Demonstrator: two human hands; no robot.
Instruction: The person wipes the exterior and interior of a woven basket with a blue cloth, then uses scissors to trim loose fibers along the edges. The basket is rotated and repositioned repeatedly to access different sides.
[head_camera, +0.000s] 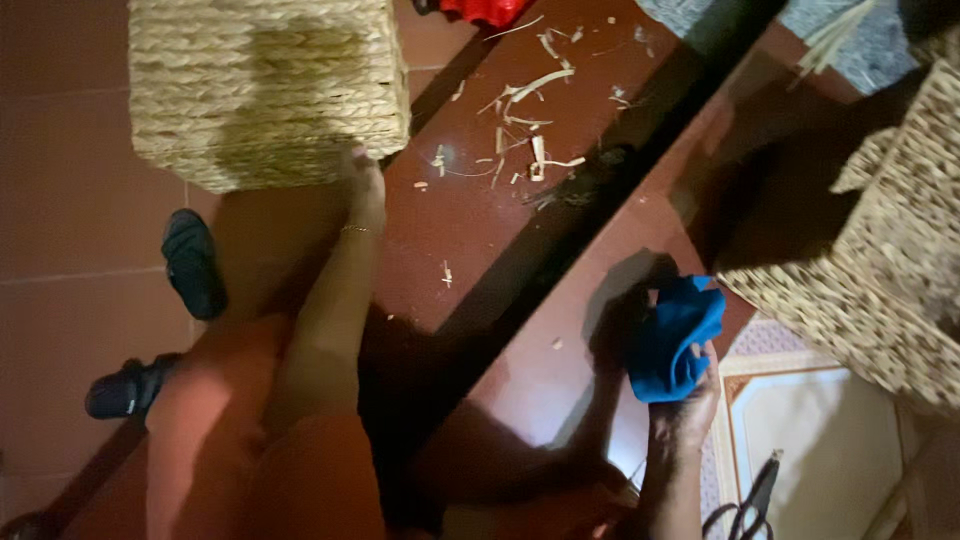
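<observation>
At the far left, two dark sandals (190, 262) lie on the reddish tile floor (60, 200), one above the other, just beside the person's orange-clad legs (230, 440). Above them a woven straw basket (265, 85) fills the upper left of the view. The person's left hand (365, 180) reaches up to its lower right corner; the fingertips touch the basket's bottom edge, but how far the hand is closed cannot be told, as the fingers are mostly hidden against the weave. A thin bracelet (355, 229) circles the left wrist.

To the right of that arm runs a dark red step (470, 230) strewn with pale straw scraps (525, 130), thickest near its upper end. At the very top edge a bit of red cloth (485, 10) shows.

Further right, on the lower glossy surface, the right hand (685, 400) is closed around a bunched blue cloth (675, 335), which sticks up out of the fist, held above the red floor. Below it, near the bottom edge, lies a dark pair of scissors (750, 500) on a pale patterned mat (820, 440).

At the far right stands a second woven basket (880, 260), tilted, well apart from the first.
</observation>
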